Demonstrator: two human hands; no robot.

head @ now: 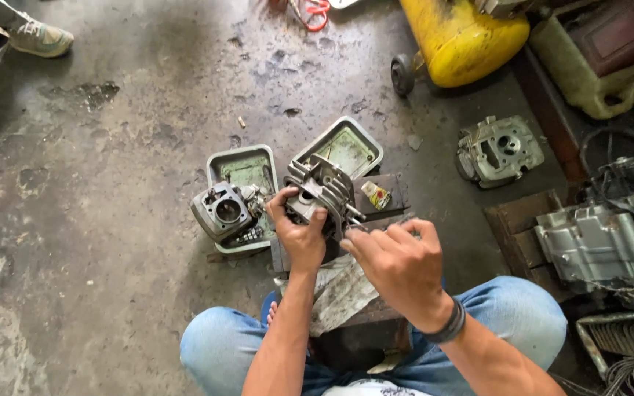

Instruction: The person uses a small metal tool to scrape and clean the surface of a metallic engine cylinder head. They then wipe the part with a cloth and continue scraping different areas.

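Gripping a finned engine part [322, 192] in our left hand [299, 233], we hold it up over our lap, well above the concrete floor [111, 183]. The left fingers are clamped round its lower edge, thumb on the near face. Our right hand [398, 264] sits just to the right of the part and a little nearer to us, its fingers pinched together on something thin at the part's right edge (we cannot tell what it is, it is too small). Short studs stick out of the part toward the right hand, so the part's long axis runs roughly from upper left to lower right, and the right hand is the one at the stud end.

Two shallow grey metal trays lie on the floor just beyond our hands. The left tray [218, 163] has a second engine part [221, 211] with a round bore resting on its near end, with some small bits beside it. The right tray [367, 143] looks greenish inside and mostly bare, though the held part hides its near corner.

A crumpled rag [340, 293] lies across a dark block between our knees. Farther right on the floor lies another grey casting [500, 150], well apart from us, and a bigger engine case [596, 242] stands at the right edge. A yellow tank [464, 37] on a small wheel stands at the top.
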